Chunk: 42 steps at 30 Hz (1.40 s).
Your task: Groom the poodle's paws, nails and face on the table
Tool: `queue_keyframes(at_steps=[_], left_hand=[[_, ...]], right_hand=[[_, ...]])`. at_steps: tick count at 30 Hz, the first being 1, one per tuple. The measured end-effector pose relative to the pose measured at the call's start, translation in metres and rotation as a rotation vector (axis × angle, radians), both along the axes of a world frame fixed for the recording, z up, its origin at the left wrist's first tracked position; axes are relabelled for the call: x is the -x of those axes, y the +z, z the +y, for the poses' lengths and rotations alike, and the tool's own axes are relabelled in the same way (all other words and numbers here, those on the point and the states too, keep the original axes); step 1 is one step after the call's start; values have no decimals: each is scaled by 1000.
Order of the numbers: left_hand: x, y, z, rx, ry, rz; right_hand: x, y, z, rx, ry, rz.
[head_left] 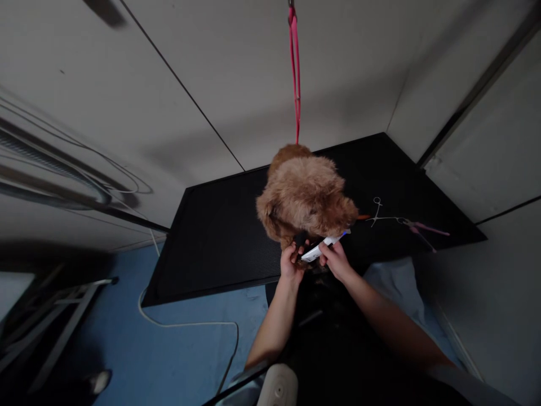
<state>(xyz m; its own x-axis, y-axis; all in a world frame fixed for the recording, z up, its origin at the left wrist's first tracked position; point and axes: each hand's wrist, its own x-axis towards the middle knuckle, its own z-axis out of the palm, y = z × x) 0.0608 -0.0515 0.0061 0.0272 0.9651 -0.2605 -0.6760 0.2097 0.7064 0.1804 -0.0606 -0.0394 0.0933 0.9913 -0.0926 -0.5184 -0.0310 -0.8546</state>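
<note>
A dog [306, 192] with curly brown fur is on a black grooming table [211, 237], its head turned down towards me. My right hand [335, 259] is closed around a slim white clipper [316, 250], which has a small blue light at its right end. The clipper's other end points at my left hand [291, 262]. The fingers of my left hand are curled around what looks like the dog's paw, just below its chin; the paw is mostly hidden. Both hands are close together at the table's near edge.
A pink grooming loop [296, 73] runs from above down to the dog. Right of the dog lie metal scissors [376, 213], pink-handled scissors [426, 228] and an orange tool [363, 217]. A white cable [190, 325] trails over the blue floor. Walls stand behind and right.
</note>
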Motion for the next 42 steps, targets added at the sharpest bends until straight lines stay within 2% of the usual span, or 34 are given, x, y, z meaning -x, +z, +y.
queue_keyframes(at_steps=[10, 19, 24, 28, 34, 39, 42], left_hand=[[-7, 4, -2, -60, 90, 114], [-8, -1, 1, -45, 89, 67], [-11, -2, 3, -72, 152, 128], [-11, -4, 3, -60, 182, 69], [-10, -5, 2, -50, 136, -17], [-12, -4, 2, 11, 179, -42], [-11, -3, 3, 24, 151, -37]], right_hand=[[3, 0, -8, 28, -66, -7], [7, 1, -19, 22, -12, -39], [4, 7, -11, -7, -137, -54], [6, 13, -11, -33, -92, -99], [2, 27, -19, -51, 53, -213], [2, 38, -15, -66, -103, -216], [5, 39, -16, -75, -45, -257]])
